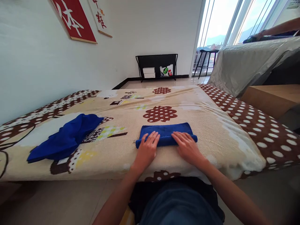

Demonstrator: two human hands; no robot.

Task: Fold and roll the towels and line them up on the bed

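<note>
This looks like a room in a home, probably a bedroom or living space. A bed (pixel 211 125) covered by a fleecy blanket with brown polka-dot flowers fills the middle. Red calligraphy hangings (pixel 75 20) decorate the white wall, a low black rack (pixel 156 59) holds small boxes and packets, and tall windows (pixel 225 22) with a stool (pixel 206 59) beside them overlook hills.

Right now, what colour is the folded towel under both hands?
Solid blue folded towel, best seen in the head view.
</note>
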